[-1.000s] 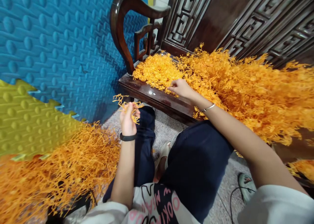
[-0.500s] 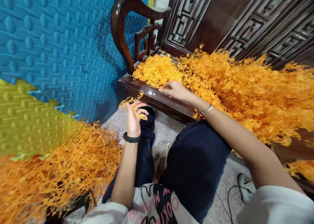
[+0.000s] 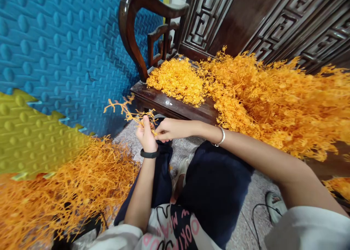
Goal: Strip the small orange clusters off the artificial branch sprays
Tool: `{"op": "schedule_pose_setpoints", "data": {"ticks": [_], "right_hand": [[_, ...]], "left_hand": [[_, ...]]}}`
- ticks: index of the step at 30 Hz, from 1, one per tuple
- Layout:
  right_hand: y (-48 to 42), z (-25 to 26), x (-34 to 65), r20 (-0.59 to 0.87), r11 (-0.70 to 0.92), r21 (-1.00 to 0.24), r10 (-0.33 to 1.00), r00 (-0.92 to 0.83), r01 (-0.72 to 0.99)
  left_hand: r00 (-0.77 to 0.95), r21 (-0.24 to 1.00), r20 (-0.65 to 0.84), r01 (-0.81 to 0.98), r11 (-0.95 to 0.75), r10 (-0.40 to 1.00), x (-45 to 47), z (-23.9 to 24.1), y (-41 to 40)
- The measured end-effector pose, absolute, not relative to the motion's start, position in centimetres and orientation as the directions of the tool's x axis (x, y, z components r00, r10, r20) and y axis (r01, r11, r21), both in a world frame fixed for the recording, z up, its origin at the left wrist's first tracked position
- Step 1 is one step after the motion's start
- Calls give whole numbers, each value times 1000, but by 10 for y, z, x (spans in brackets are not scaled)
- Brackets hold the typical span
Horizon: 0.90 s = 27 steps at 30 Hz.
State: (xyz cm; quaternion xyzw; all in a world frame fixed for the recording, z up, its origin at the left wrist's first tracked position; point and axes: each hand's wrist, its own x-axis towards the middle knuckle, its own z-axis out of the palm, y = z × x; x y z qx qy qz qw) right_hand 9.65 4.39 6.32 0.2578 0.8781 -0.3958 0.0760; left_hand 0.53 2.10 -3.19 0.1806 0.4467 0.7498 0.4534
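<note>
My left hand [image 3: 146,135] is closed around a bunch of orange plastic sprigs [image 3: 124,109], whose branches stick up and to the left. My right hand [image 3: 171,129] has its fingers pinched on the same bunch, right beside my left hand, above my knees. A big heap of orange sprigs [image 3: 268,96] covers the dark wooden bench [image 3: 164,103] in front of me. Another heap of longer orange stems [image 3: 68,184] lies on the floor at my left.
A blue and yellow foam mat wall [image 3: 54,53] stands at the left. The bench's curved armrest [image 3: 131,27] and carved back [image 3: 246,12] rise ahead. A shoe [image 3: 275,202] and a black cable [image 3: 255,224] lie on the speckled floor at the right.
My right hand left the heap on the bench and came down to meet my left hand. My left hand closed on the sprigs, which now stick out further left.
</note>
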Motion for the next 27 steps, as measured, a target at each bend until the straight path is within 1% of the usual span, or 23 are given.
{"op": "schedule_pose_setpoints", "data": {"ticks": [2,5,11,15,21,24,27], "right_hand": [[45,64,97,-334,535,-694,354,-874,482],[45,65,96,-369,502,-721,304,-878,477],[47,66,98,-442,527,-684,251,-861,505],[49,67,100,-495,500,-678,231,-838,539],[51,67,101,-522,428,-736,133,-842,524],[51,68,101,-538,434,-725,127,-833,535],[50,70,102,-548,466,-695,152,-823,548]], "left_hand": [[-514,822,-141,-537,-189,846,7,-27,20],[-457,798,-168,-583,-152,873,8,-22,18],[-347,836,-234,-549,5,908,14,-27,15],[-324,847,-276,-527,69,905,18,-31,14],[-385,887,-182,-462,-18,905,18,-27,12],[-401,898,-180,-440,-16,898,19,-26,12],[-405,884,-211,-467,-3,890,21,-25,12]]}}
